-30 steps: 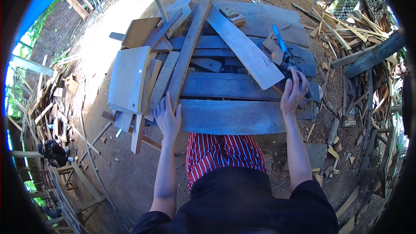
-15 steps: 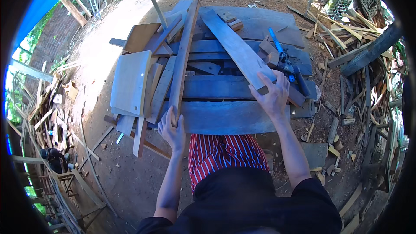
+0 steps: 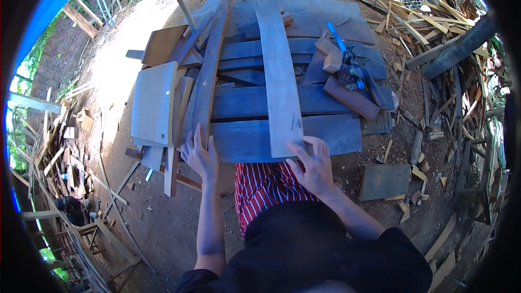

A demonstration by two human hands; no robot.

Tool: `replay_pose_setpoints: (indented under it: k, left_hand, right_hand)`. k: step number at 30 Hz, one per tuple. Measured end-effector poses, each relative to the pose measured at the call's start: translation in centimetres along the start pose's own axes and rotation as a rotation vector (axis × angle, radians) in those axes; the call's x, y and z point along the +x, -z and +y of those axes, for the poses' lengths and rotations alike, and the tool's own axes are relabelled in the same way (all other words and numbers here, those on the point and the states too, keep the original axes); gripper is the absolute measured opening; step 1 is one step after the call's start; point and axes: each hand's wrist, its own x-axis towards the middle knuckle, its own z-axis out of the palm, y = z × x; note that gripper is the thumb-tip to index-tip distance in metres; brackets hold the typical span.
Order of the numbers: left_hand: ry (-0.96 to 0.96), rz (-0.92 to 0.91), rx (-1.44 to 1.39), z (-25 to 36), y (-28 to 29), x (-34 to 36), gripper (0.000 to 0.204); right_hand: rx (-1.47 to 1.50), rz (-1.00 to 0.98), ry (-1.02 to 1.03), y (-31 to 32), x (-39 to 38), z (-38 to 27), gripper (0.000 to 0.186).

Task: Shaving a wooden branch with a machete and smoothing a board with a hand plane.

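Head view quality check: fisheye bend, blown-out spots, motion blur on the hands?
Head view: strong fisheye, black rim at the corners; the long pale wooden plank curves visibly. Sunlit bare dirt ground is washed out. Left hand and right hand are sharp, without motion blur.
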Motion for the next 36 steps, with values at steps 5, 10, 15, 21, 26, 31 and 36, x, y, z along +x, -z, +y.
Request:
replay_pose_setpoints:
  k: [5, 10, 15, 21, 26, 31, 36]
  left_hand:
    - [-0.185, 0.056, 0.241, 0.3, 0.8, 0.2, 0.054]
    - [-0.26, -0.035, -0.25, 5.9, 2.5, -1.2, 0.066]
    - [0.003, -0.562, -0.727, 13.0, 2.0, -3.8, 0.102]
    - [-0.014, -0.531, -0.658, 14.7, 1.6, -3.9, 0.112]
    - [-0.103, -0.449, -0.51, 8.7, 4.6, -3.0, 0.111]
    - [-0.01, -0.47, -0.65, 4.4, 4.5, -3.2, 0.108]
    - [-0.083, -0.362, -0.619, 3.2, 4.1, -3.7, 0.088]
  right_hand:
    - [-0.074, 0.094, 0.122, 3.2, 5.9, 4.4, 0.046]
    - [-0.535, 0.253, -0.119, 5.3, 12.5, 13.6, 0.044]
    - [-0.478, 0.146, -0.272, 4.0, 15.0, 18.7, 0.031]
    - [-0.018, 0.478, -0.068, 7.3, 15.5, 10.0, 0.026]
    - [0.097, 0.284, 0.449, 6.5, 12.5, 0.6, 0.043]
    - [0.228, -0.145, 0.466, -3.6, 7.9, 0.9, 0.054]
    - [0.178, -0.178, 0.253, -5.5, 7.1, -1.5, 0.064]
